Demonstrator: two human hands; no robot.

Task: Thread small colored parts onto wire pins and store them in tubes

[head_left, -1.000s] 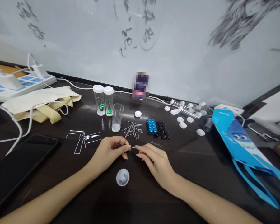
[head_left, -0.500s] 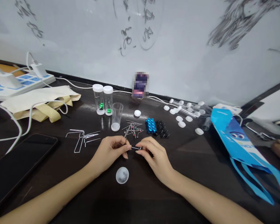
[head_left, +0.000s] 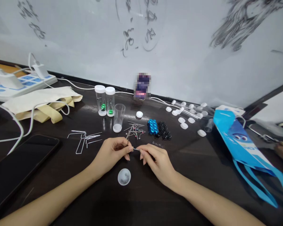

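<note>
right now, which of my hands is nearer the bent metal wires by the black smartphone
Left. The left hand is just to the right of the bent metal wires; the right hand is farther right, beyond the left.

Can see at left 1 dark phone [head_left: 23,166], behind it 1 cream bag [head_left: 40,96]; at right, 1 blue bag [head_left: 226,127].

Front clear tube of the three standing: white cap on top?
No, the front tube has an open rim on top, while the two tubes behind it wear white caps.
</note>
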